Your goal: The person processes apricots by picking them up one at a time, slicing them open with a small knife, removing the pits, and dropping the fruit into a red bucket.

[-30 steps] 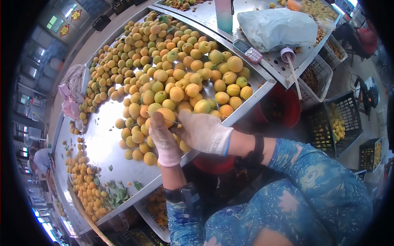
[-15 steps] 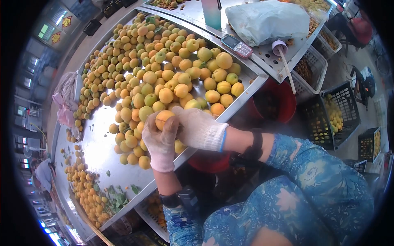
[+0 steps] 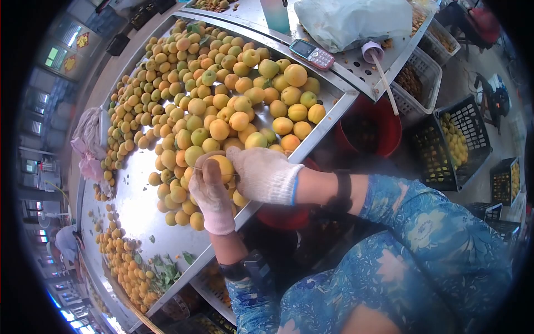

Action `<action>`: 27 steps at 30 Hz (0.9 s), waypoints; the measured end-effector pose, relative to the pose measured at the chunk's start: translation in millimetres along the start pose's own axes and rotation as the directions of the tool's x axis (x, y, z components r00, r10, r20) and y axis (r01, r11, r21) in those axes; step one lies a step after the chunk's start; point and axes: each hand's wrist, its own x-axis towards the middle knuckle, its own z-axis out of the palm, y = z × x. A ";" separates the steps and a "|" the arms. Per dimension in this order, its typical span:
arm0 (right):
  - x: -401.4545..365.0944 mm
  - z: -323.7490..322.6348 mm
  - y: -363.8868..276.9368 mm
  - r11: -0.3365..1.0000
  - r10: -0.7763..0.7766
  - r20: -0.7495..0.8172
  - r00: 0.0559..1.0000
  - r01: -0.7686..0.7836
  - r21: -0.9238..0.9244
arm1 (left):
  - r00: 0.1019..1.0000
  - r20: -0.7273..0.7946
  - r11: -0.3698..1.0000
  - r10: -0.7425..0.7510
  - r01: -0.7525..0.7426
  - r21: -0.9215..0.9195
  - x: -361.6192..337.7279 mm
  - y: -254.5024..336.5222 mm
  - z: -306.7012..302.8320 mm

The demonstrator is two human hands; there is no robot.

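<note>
Both my hands wear white knitted gloves with soiled fingers and meet over the near edge of the metal table. My left hand (image 3: 212,196) is closed around a yellow-orange apricot (image 3: 224,167), its thumb lying over the fruit. Pressed against the apricot's right side is my right hand (image 3: 263,173), its fingers curled and partly hidden behind the fruit. Whether the right fingers hold anything else cannot be made out. Just beyond the hands spreads a large heap of loose apricots (image 3: 219,129), green to orange.
A keypad phone (image 3: 312,54), a white plastic bag (image 3: 353,28) and a purple cup with a stick (image 3: 371,52) lie at the far right. Beside the table edge stand a red bucket (image 3: 384,131) and black crates (image 3: 445,150). Leaves (image 3: 167,273) lie by a smaller apricot pile.
The apricot has turned between my hands: the dark line across its face no longer shows plainly. Both hands stay together on it. The whole view has shifted slightly.
</note>
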 end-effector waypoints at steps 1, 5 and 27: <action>-0.1 -1.5 0.5 0.999 0.018 0.020 1.000 -0.017 -0.034 | 1.000 0.005 1.000 -0.001 0.001 -0.002 -1.2 -0.4 -0.4; 6.1 2.3 7.7 0.999 0.037 0.030 0.999 -0.037 0.006 | 0.996 0.081 0.999 -0.040 0.040 0.004 1.5 21.1 0.2; 7.1 4.0 24.0 0.138 -0.028 0.640 0.768 -0.631 0.763 | 0.941 0.036 0.791 -0.337 0.304 -0.532 3.1 -2.4 -6.6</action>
